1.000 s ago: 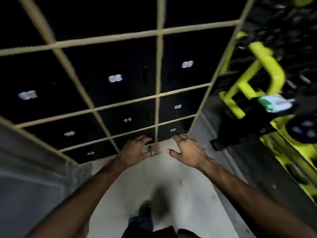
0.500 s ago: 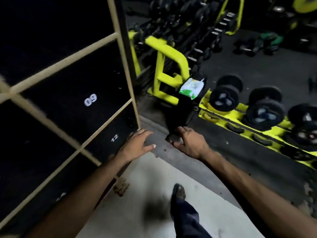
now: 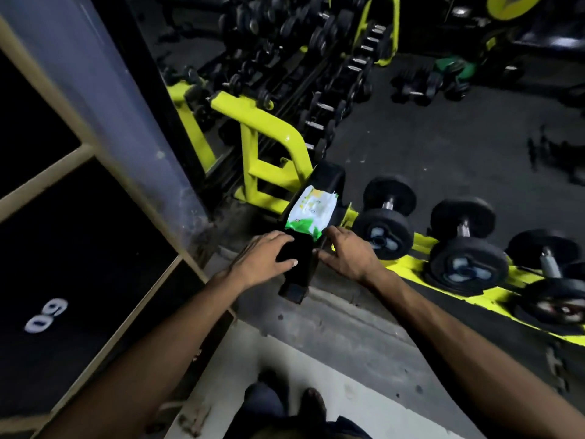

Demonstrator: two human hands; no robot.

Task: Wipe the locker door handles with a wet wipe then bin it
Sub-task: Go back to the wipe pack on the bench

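You've swung closer since 0.5 s back — left hand (image 3: 266,259) and right hand (image 3: 351,256) now reach the black bench (image 3: 294,289), fingers spread, holding nothing. The wipe pack (image 3: 311,213) lies just beyond the fingers, atop the bench. Hasty grab could knock it off — narrow pad.

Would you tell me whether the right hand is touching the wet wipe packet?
Cannot tell: in the head view the right hand lies at a corner of the wet wipe packet, with neither contact nor gap plain.

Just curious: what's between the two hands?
In the head view, a black pad's near end; the wipes pack lies on it just beyond.
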